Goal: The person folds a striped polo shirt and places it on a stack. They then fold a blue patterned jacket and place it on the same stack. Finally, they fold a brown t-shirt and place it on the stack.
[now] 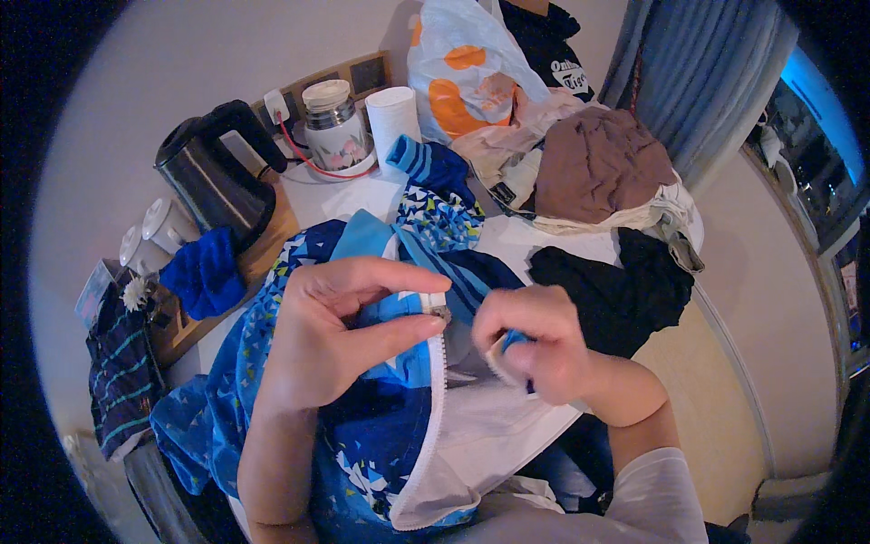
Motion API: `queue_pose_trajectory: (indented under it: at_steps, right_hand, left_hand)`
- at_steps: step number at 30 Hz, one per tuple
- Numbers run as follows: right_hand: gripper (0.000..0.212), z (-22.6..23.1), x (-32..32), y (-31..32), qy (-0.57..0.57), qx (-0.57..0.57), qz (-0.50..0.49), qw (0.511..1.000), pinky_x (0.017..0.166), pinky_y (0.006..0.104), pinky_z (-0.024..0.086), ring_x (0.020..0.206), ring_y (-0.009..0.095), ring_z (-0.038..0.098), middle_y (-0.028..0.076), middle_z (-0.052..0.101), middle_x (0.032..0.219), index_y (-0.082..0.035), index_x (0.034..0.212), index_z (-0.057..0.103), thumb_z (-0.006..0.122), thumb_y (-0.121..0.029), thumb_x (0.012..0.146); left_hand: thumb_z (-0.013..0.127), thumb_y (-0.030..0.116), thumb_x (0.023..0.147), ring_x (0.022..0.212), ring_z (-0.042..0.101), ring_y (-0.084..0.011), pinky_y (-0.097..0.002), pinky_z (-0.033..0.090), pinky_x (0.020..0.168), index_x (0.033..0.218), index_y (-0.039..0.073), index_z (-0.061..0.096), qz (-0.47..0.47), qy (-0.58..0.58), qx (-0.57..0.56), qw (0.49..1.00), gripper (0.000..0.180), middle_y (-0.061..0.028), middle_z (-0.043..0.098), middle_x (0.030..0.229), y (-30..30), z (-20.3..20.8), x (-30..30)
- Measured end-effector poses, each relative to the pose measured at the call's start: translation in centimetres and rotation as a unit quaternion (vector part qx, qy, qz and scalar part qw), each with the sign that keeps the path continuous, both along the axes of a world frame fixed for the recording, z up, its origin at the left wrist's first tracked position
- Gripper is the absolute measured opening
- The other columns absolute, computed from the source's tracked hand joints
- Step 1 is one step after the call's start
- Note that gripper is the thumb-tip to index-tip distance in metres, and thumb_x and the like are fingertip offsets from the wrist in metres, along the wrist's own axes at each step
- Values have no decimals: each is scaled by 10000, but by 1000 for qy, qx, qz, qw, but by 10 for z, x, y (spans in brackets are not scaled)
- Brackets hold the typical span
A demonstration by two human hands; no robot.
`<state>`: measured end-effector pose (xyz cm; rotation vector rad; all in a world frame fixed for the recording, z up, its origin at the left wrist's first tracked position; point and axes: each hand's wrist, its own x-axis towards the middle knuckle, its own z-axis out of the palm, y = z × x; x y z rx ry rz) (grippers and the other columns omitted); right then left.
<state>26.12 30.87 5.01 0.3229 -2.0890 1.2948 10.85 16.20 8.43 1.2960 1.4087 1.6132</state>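
A blue patterned zip jacket (376, 422) with a pale lining lies in front of me across the white table. My left hand (331, 331) is closed in a loose pinch, the thumb and forefinger on the top of its white zip (435, 394). A small metal zip slider (440, 314) shows beside the thumb tip. Just to the right, my right hand (544, 340) has its fingers curled round part of the jacket's other edge, where a bit of blue and pale cloth shows. That hand is slightly blurred, and what lies inside its fingers is partly hidden.
A dark kettle (217, 172), white mugs (163, 227), a flowered thermos (335, 131) and a paper roll (392, 118) stand at the back left. Brown cloth (603, 163), black cloth (616, 286) and a white-orange plastic bag (467, 72) lie right. A blue cloth (204, 270) sits left.
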Motion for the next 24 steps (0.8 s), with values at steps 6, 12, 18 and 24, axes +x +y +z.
queue_pose_trajectory:
  at_steps: [6,12,18,24]
  right_hand:
    - [96,10,7,2,-84,-37,8,996,497,289,388,521,165,506,52,516,636,-37,780,546,546,-88,861]
    - [38,14,4,-4,-65,-23,3,998,550,278,435,590,164,582,68,593,694,-24,822,596,605,-57,841]
    - [65,14,2,-6,-90,-43,-26,995,574,260,448,638,142,600,77,621,737,-5,873,621,637,-63,848]
    - [68,7,-2,-9,-93,-102,-41,990,588,254,451,640,136,592,83,620,741,5,881,619,624,-60,865]
  left_hand:
    - [742,-60,711,881,639,-148,-261,509,797,999,-37,671,-30,-13,-13,999,298,-111,677,956,0,2,0]
    - [703,-79,765,886,633,-119,-234,512,798,1036,-38,671,-54,-9,3,999,275,-106,678,969,0,1,-1]
    - [706,-61,773,861,630,-110,-222,508,779,1027,-30,678,-31,4,-18,999,257,-94,679,955,-2,1,-3]
    - [720,-49,750,792,622,-108,-211,489,698,987,-8,699,15,47,-56,997,241,-86,678,913,-2,8,1]
